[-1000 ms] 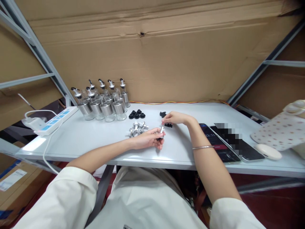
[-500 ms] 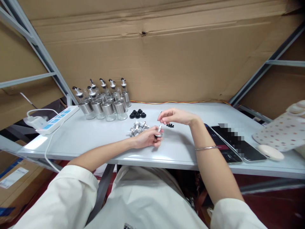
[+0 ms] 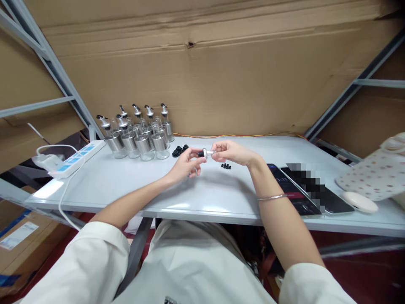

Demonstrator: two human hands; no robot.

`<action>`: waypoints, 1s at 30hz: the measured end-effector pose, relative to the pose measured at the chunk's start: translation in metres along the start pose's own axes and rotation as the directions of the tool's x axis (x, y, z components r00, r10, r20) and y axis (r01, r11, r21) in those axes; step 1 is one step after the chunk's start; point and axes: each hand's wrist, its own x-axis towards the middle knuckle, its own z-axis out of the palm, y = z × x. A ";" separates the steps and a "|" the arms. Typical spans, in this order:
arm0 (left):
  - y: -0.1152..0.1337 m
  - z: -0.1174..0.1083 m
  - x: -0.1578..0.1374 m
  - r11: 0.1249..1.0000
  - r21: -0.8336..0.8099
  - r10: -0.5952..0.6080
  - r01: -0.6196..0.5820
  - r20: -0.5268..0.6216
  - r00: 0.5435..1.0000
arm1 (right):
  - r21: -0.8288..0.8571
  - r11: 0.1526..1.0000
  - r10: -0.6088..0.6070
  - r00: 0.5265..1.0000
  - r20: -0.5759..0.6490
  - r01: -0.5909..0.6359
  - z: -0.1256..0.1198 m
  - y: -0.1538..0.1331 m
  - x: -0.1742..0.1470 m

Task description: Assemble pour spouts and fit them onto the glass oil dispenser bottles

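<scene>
My left hand (image 3: 185,164) grips a bottle pourer (image 3: 205,153) by its black stopper end, holding it level above the table. The pourer has a silver collar and a thin silver spout pointing right. At the spout's tip, the thumb and fingers of my right hand (image 3: 233,153) are pinched together; whether they also hold something small is hidden. Behind my left hand lie several black rubber stoppers (image 3: 179,151), partly covered by it. A cluster of small black caps (image 3: 225,166) rests on the table under my right hand. The loose silver spouts are hidden by my left hand.
Several glass bottles with steel sleeves (image 3: 144,147) stand at the back left, some topped with pourers. A white power strip (image 3: 77,158) lies at the left edge. On the right are two phones (image 3: 332,200), an off-white oval object (image 3: 360,202) and a dotted bag (image 3: 373,173).
My left hand has lifted the pourer up from near the table's front and turned it level. My right hand now meets it at the spout tip.
</scene>
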 end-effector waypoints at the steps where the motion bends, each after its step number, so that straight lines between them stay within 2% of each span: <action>1: -0.001 -0.003 0.002 0.997 0.063 0.033 -0.031 -0.017 0.999 | 0.001 1.000 0.015 1.000 0.018 -0.015 0.001 0.000 0.000; 3: -0.002 -0.009 0.005 0.971 0.218 0.111 -0.102 -0.032 0.993 | -0.019 0.999 0.039 0.998 0.039 -0.039 0.004 -0.001 0.001; 6: -0.005 -0.015 0.009 0.872 0.435 0.249 -0.226 0.003 0.968 | -0.104 0.993 0.066 0.996 0.065 -0.059 0.005 -0.001 0.001; 9: -0.007 -0.020 0.009 0.698 0.605 0.381 -0.382 0.139 0.914 | -0.164 0.984 0.087 0.990 0.112 -0.068 0.006 -0.001 0.000; 12: -0.005 -0.024 0.007 0.482 0.724 0.446 -0.493 0.281 0.850 | -0.189 0.981 0.068 0.988 0.142 -0.040 0.007 -0.002 -0.001; 14: -0.004 -0.025 0.005 0.376 0.769 0.464 -0.517 0.327 0.823 | -0.199 0.980 0.047 0.988 0.145 -0.017 0.008 -0.003 -0.001; 17: -0.002 -0.026 0.003 0.271 0.811 0.477 -0.519 0.355 0.804 | -0.190 0.982 0.019 0.989 0.146 0.009 0.009 -0.004 -0.002; 21: -0.001 -0.027 0.005 0.178 0.835 0.454 -0.521 0.400 0.796 | -0.176 0.984 0.049 0.983 0.176 -0.018 0.010 -0.004 -0.002; 23: 0.001 -0.029 0.007 0.148 0.842 0.434 -0.519 0.416 0.799 | -0.155 0.987 0.058 0.988 0.146 -0.035 0.011 -0.005 -0.001; 30: 0.004 -0.036 0.013 0.153 0.875 0.329 -0.460 0.394 0.858 | -0.111 0.993 0.041 0.996 0.078 -0.032 0.022 -0.005 0.005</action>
